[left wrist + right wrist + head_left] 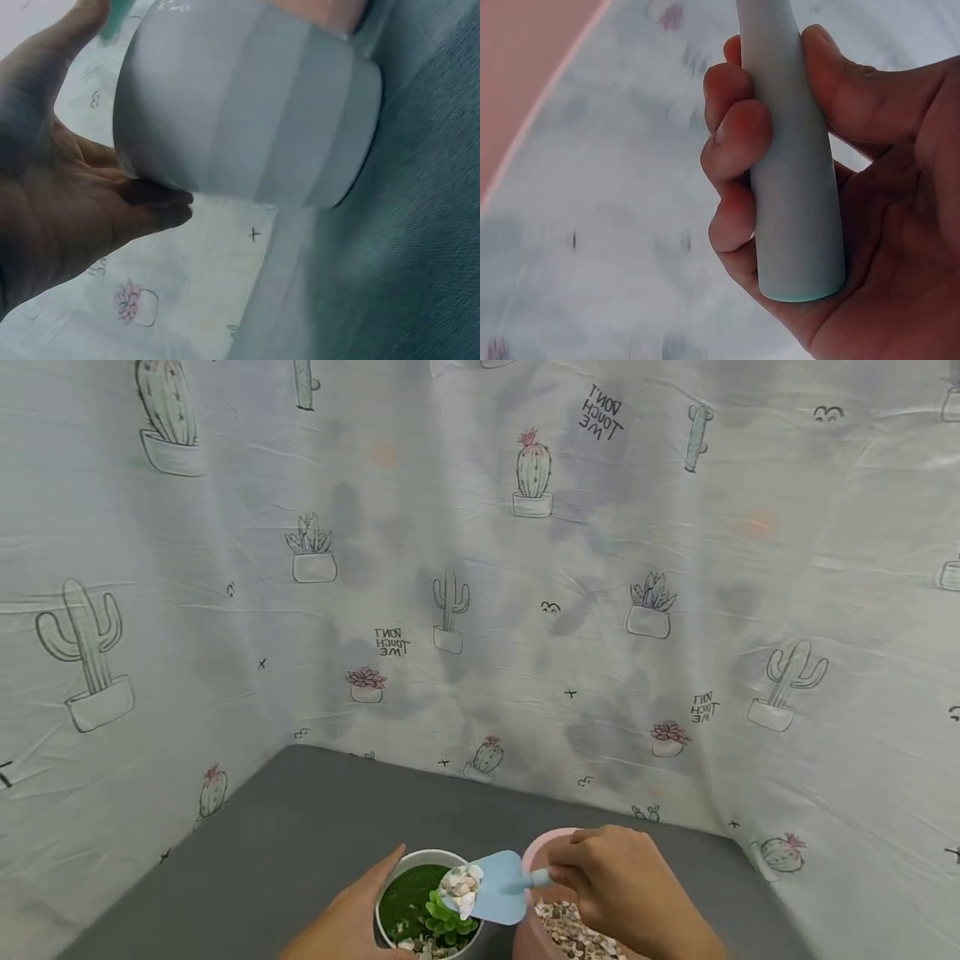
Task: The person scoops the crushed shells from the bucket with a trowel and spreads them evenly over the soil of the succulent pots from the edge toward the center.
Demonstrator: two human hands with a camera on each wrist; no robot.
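Pale blue, the scoop is gripped in my right hand, fingers wrapped round the handle, its blade holding a heap of pebbles over the white pot. With my left hand I hold that pot at its side, fingers and thumb spread about the wall near the rim. I judge that I am dressing the pot: some loose pebbles already lie at its near side by the little green plant, while much of the green surface is bare. The next move, I think, calls for a slow tilt, so the heap slides beside the leaves rather than onto them. More pebbles fill the bottom of the pink pot, just right on the dark bench.

The lower edge of the head view cuts off both pots, and my right hand covers part of the pink one. The blade hides some leaves. I cannot tell whether the green is moss or something made, or whether the pebbles are shell bits.
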